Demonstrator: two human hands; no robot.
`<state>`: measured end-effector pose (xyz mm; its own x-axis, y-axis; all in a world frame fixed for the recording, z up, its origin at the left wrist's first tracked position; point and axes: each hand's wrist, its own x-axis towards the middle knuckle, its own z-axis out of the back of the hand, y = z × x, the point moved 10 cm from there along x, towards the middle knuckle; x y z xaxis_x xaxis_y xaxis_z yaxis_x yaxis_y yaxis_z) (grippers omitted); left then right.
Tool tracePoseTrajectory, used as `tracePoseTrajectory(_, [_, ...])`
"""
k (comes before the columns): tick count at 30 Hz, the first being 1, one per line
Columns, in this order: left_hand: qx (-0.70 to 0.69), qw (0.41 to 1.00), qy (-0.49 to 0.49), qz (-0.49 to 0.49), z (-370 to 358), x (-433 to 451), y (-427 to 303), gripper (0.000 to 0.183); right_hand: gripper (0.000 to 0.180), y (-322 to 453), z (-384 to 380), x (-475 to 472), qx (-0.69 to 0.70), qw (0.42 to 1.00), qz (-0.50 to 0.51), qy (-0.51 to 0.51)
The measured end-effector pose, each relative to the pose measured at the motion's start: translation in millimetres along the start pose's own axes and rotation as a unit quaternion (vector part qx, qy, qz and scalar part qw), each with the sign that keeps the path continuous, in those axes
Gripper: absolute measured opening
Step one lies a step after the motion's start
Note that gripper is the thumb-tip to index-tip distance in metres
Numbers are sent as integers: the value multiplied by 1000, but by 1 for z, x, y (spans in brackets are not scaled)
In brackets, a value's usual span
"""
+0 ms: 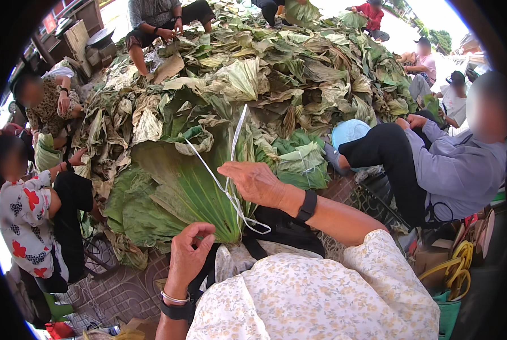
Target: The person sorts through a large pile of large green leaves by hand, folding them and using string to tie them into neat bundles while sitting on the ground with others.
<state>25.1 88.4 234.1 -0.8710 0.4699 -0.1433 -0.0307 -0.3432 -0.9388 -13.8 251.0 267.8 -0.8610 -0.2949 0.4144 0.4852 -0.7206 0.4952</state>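
Note:
A stack of large dried green leaves (194, 191), fan-folded, lies across the lap. White plastic string (228, 191) runs over the stack, crosses near its middle and ends in a loop by the leaves' narrow end. My right hand (255, 182) is just above and right of the crossing, its index finger pointing left; whether its fingers pinch the string is hidden. Near the lower edge of the leaves is my left hand (194, 250), fingers curled, thumb and index finger slightly apart, nothing seen between them.
A big heap of dried leaves (287, 72) rises ahead. Several people sit around it, the nearest at right (457, 161) and left (28, 212). A tied leaf bundle (306, 163) and a light blue hat (349, 131) are ahead right. Yellow straps (459, 263) lie at lower right; paving (126, 293) shows at lower left.

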Motion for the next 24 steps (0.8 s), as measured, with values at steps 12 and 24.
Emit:
tracePoseTrajectory(12, [-446,889,63,84,-42,66,28,30,11,15,6,22,155,986,1,58])
tracePoseTrajectory(24, [-575,811,49,97,-54,63,48,21,25,-33,3,-20,429,860,-277,-14])
